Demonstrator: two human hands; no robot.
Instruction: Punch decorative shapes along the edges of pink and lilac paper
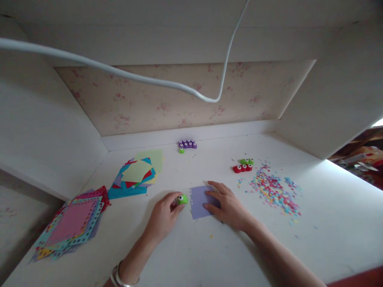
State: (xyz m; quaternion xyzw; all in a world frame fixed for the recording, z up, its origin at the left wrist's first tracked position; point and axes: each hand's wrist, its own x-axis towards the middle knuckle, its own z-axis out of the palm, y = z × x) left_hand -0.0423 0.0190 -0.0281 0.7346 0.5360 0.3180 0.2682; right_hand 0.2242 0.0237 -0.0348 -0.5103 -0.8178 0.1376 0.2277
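A green craft punch point(182, 199) is gripped between the thumb and fingers of my left hand point(165, 213), just left of a purple paper square point(199, 202). Small notches run down the left edge of the square. My right hand point(224, 203) lies on the right part of the paper with its fingers spread. Purple punches point(187, 144) and a single green one point(181, 150) stand near the back wall. Red punches point(242, 168) and green punches point(247, 161) sit in rows to the right.
Colourful paper bits point(277, 189) are scattered at the right. On the left lie a stack of hole-edged paper squares point(73, 221) and a pile of plain coloured sheets point(134, 173). A white cable point(143, 79) hangs across the upper view, before the flowered back panel.
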